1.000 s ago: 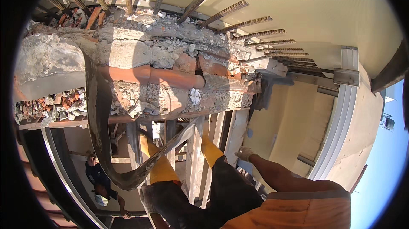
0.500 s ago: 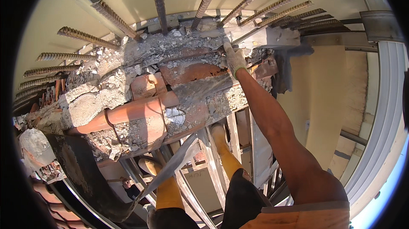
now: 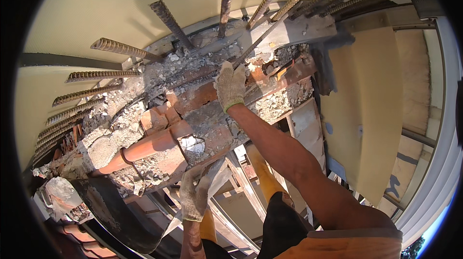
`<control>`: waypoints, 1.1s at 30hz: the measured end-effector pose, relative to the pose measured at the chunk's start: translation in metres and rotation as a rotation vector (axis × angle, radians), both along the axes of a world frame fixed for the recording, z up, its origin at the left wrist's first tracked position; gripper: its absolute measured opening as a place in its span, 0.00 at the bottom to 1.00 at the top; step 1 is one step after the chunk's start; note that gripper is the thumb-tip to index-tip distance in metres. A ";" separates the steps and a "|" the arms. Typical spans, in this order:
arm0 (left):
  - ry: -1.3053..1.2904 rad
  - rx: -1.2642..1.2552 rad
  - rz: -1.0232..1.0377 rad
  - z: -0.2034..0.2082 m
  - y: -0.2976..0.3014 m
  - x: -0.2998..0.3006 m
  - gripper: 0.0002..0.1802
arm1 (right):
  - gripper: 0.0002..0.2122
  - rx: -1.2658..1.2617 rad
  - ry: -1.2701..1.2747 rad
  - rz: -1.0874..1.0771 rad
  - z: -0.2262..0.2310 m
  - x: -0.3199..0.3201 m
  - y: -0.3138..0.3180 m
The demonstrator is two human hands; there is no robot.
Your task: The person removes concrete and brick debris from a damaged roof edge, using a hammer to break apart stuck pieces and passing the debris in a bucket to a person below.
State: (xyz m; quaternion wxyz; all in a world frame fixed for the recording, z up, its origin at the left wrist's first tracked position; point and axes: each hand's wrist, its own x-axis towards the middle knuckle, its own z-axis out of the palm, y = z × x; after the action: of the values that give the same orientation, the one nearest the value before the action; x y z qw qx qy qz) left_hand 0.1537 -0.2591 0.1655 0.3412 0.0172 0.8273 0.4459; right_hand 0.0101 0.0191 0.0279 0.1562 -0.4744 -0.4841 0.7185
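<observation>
The right hand (image 3: pixel 230 85) reaches over the broken wall top (image 3: pixel 205 126), fingers at the lower end of the thin bar (image 3: pixel 263 41); whether they close round it I cannot tell. The left hand (image 3: pixel 194 196) is lower, fingers bent, just beside the pale end of what looks like the dark, curled strip (image 3: pixel 113 218) at lower left; its grip, too, I cannot make out. Good handling here calls for a full-palm hold rather than fingertips, wrists clear of the strip's thin edge and the rebars' (image 3: pixel 172 25) ends. Leaning on the loose rubble (image 3: pixel 128 177) or the tile (image 3: pixel 149 148) looks risky; better to let the boots (image 3: pixel 264 177) carry the weight and mind the gaps in the frame (image 3: pixel 245 182).
</observation>
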 end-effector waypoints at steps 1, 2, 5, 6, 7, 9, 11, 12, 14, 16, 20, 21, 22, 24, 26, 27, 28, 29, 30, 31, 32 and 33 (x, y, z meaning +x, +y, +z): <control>0.055 0.097 0.146 -0.011 0.035 -0.022 0.29 | 0.14 -0.075 0.054 -0.040 -0.006 0.018 -0.014; 0.170 0.084 0.114 -0.012 0.063 -0.051 0.31 | 0.14 -0.138 0.048 -0.015 0.007 0.039 -0.038; 0.238 0.024 -0.120 -0.011 0.149 -0.105 0.38 | 0.15 1.025 -0.152 0.434 0.013 0.160 -0.101; 0.065 0.070 -0.151 -0.018 0.162 -0.103 0.38 | 0.16 0.537 -0.237 0.465 0.044 0.187 -0.125; -0.112 0.128 -0.195 -0.028 0.180 -0.094 0.38 | 0.19 0.054 -0.385 0.591 0.060 0.231 -0.136; -0.296 0.096 -0.158 -0.039 0.197 -0.055 0.34 | 0.18 0.207 -0.146 0.722 0.053 0.324 -0.165; -0.257 0.102 -0.001 -0.040 0.167 -0.011 0.27 | 0.18 0.221 0.019 0.714 0.044 0.342 -0.105; -0.285 0.033 0.074 -0.028 0.147 0.004 0.25 | 0.20 0.149 0.066 0.635 0.026 0.353 -0.075; -0.435 -0.028 0.146 -0.007 0.103 0.036 0.23 | 0.21 0.655 -0.425 0.568 -0.024 0.278 0.024; -0.470 -0.069 0.180 0.011 0.064 0.060 0.23 | 0.24 1.005 -0.527 0.400 -0.086 0.182 0.110; -0.497 -0.050 0.131 0.047 0.010 0.059 0.23 | 0.36 0.505 -0.611 0.397 -0.254 0.157 0.407; -0.558 -0.115 0.161 0.063 -0.004 0.072 0.24 | 0.34 0.560 -0.773 0.606 -0.268 0.126 0.382; -0.568 -0.049 0.285 0.066 -0.014 0.101 0.24 | 0.32 0.608 -0.842 0.746 -0.271 0.107 0.369; -0.570 0.079 0.499 0.065 -0.041 0.148 0.22 | 0.29 0.697 -0.925 0.977 -0.284 0.088 0.335; -0.610 0.252 0.691 0.063 -0.057 0.164 0.21 | 0.27 0.834 -1.017 1.146 -0.280 0.080 0.344; -0.526 0.339 0.778 0.074 -0.054 0.166 0.20 | 0.26 0.917 -1.061 1.283 -0.277 0.073 0.340; -0.503 0.280 0.767 0.078 -0.056 0.170 0.21 | 0.25 1.030 -1.095 1.459 -0.273 0.065 0.336; -0.499 0.216 0.755 0.080 -0.056 0.176 0.23 | 0.25 1.188 -1.127 1.706 -0.266 0.064 0.337; -0.498 0.149 0.742 0.081 -0.057 0.179 0.25 | 0.25 1.296 -1.116 1.900 -0.264 0.058 0.333; -0.515 0.117 0.803 0.081 -0.056 0.181 0.25 | 0.25 1.272 -1.097 1.990 -0.260 0.049 0.332; -0.540 0.111 0.840 0.074 -0.061 0.179 0.25 | 0.24 0.851 -1.065 1.522 -0.262 0.051 0.349; -0.517 0.123 0.861 0.075 -0.064 0.180 0.24 | 0.24 0.786 -1.043 1.313 -0.258 0.050 0.371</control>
State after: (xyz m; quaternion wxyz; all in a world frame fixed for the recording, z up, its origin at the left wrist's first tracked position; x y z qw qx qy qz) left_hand 0.3339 -0.3232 0.2401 0.3184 -0.4163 0.6202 0.5836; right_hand 0.0599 0.3899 -0.2303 -0.3703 -0.2812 -0.8738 0.1425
